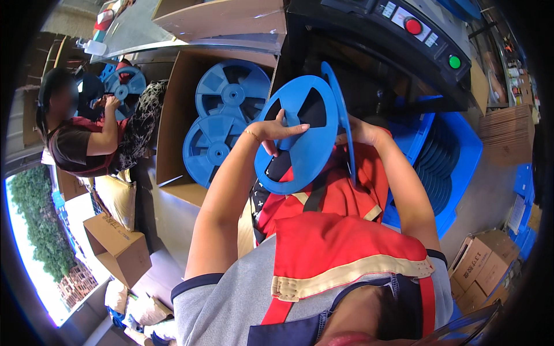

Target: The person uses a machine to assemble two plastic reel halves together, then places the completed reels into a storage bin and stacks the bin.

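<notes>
In front of my red apron, my left hand [278,130] is closed on a blue plastic reel flange [317,144] with open windows. Its thumb lies near the hub and some fingers reach into the windows. Just behind stands a second blue flange [341,104], seen nearly edge-on and tilted away from the first. My right hand [362,132] grips this one at its right side, with its fingertips partly hidden. Whether the two flanges are joined at the hub cannot be made out.
An open cardboard box [173,115] at left holds several blue reels [232,92]. A blue bin [461,167] with stacked dark discs stands at right. Ahead is a black machine [369,26] with red and green buttons. Another person [86,138] handles blue reels at far left.
</notes>
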`<state>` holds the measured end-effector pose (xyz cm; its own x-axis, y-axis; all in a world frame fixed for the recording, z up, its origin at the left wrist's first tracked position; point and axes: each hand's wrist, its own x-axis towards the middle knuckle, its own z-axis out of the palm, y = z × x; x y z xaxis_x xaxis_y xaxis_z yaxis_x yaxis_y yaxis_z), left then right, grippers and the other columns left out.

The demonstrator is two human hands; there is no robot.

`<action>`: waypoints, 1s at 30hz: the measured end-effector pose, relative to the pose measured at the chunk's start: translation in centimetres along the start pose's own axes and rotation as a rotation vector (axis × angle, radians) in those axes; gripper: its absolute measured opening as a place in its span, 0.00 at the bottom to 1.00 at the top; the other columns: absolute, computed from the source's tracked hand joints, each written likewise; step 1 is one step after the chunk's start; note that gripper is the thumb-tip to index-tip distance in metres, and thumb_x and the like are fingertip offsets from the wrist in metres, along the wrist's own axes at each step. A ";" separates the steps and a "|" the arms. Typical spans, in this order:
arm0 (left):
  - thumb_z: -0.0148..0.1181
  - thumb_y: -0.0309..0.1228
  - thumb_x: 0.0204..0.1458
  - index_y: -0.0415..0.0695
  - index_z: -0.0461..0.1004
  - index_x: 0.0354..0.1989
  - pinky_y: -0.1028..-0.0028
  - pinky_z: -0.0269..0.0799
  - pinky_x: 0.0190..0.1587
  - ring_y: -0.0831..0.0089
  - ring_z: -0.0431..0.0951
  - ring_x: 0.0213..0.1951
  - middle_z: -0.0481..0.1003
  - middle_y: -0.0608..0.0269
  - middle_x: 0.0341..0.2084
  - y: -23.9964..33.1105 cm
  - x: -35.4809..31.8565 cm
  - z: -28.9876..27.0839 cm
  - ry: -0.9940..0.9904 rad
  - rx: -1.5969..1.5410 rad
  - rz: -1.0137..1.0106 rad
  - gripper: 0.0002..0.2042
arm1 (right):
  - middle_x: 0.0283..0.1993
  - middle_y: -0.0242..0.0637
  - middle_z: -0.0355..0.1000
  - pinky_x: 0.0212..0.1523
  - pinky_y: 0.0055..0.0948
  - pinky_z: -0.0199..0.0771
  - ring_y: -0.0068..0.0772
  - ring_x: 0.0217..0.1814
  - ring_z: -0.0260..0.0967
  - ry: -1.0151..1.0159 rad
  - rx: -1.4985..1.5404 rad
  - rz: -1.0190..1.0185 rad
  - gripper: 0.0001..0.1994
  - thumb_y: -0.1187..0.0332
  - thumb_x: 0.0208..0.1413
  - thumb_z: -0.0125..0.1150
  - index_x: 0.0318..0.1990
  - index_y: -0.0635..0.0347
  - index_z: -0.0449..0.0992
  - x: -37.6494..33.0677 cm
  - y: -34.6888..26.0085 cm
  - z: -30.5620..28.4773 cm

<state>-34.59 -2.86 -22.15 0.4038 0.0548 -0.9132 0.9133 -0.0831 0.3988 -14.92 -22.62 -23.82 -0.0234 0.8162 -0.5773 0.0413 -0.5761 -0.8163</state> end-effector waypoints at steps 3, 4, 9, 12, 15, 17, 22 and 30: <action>0.57 0.74 0.32 0.46 0.24 0.69 0.55 0.78 0.41 0.41 0.78 0.42 0.51 0.26 0.61 -0.9 0.5 -0.2 -0.087 -0.085 -0.047 0.66 | 0.65 0.44 0.55 0.61 0.35 0.64 0.37 0.67 0.54 0.081 0.117 -0.081 0.53 0.72 0.39 0.76 0.71 0.49 0.43 0.6 2.1 0.5; 0.58 0.73 0.33 0.46 0.24 0.69 0.54 0.78 0.42 0.39 0.75 0.45 0.47 0.27 0.63 -1.1 0.4 -0.3 -0.097 -0.144 -0.084 0.66 | 0.66 0.42 0.53 0.61 0.35 0.64 0.36 0.68 0.53 0.156 0.069 -0.130 0.53 0.73 0.37 0.76 0.70 0.48 0.45 0.2 1.6 1.0; 0.65 0.66 0.33 0.45 0.26 0.69 0.58 0.80 0.39 0.40 0.77 0.43 0.50 0.28 0.62 -0.9 -1.0 1.4 -0.046 -0.177 -0.048 0.65 | 0.65 0.37 0.50 0.58 0.36 0.69 0.37 0.63 0.57 0.408 -0.039 -0.482 0.53 0.75 0.31 0.80 0.67 0.46 0.53 -2.6 -1.3 0.2; 0.70 0.60 0.31 0.44 0.25 0.69 0.60 0.82 0.36 0.42 0.78 0.41 0.51 0.27 0.61 0.4 -3.0 2.4 -0.060 -0.098 0.015 0.66 | 0.64 0.44 0.52 0.53 0.37 0.73 0.41 0.59 0.62 0.342 0.259 -0.394 0.53 0.65 0.31 0.81 0.67 0.43 0.52 -5.7 -5.4 0.2; 0.70 0.54 0.35 0.43 0.29 0.69 0.64 0.82 0.33 0.47 0.81 0.36 0.56 0.27 0.59 0.2 -1.8 4.3 0.109 -0.067 0.087 0.62 | 0.65 0.47 0.50 0.52 0.39 0.74 0.44 0.56 0.67 0.334 0.124 -0.506 0.52 0.61 0.33 0.80 0.67 0.42 0.52 -5.7 -5.5 1.7; 0.71 0.53 0.36 0.41 0.31 0.69 0.66 0.82 0.33 0.51 0.81 0.36 0.60 0.31 0.57 1.4 -3.9 3.1 0.090 -0.135 0.198 0.61 | 0.62 0.47 0.55 0.49 0.38 0.76 0.43 0.50 0.71 0.393 0.176 -0.529 0.52 0.61 0.34 0.79 0.68 0.43 0.51 -6.6 -6.0 2.6; 0.70 0.56 0.36 0.36 0.35 0.69 0.73 0.74 0.44 0.63 0.77 0.43 0.66 0.48 0.51 4.1 -11.9 1.7 0.224 -0.433 0.679 0.60 | 0.61 0.47 0.60 0.41 0.33 0.78 0.38 0.48 0.72 0.434 0.471 -0.557 0.53 0.61 0.34 0.79 0.69 0.50 0.49 -10.1 -6.7 1.7; 0.76 0.35 0.37 0.44 0.43 0.67 0.61 0.60 0.63 0.60 0.59 0.64 0.55 0.54 0.63 8.8 -14.1 5.1 0.033 -0.375 1.121 0.52 | 0.62 0.47 0.57 0.50 0.31 0.75 0.39 0.57 0.67 0.369 0.181 -0.676 0.55 0.59 0.31 0.80 0.68 0.56 0.49 -9.5 -9.9 3.3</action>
<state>-32.50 -9.43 -6.19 0.9858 0.1636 -0.0377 0.0050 0.1957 0.9806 -18.38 -24.80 -10.31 0.3485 0.9351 0.0636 -0.0273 0.0780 -0.9966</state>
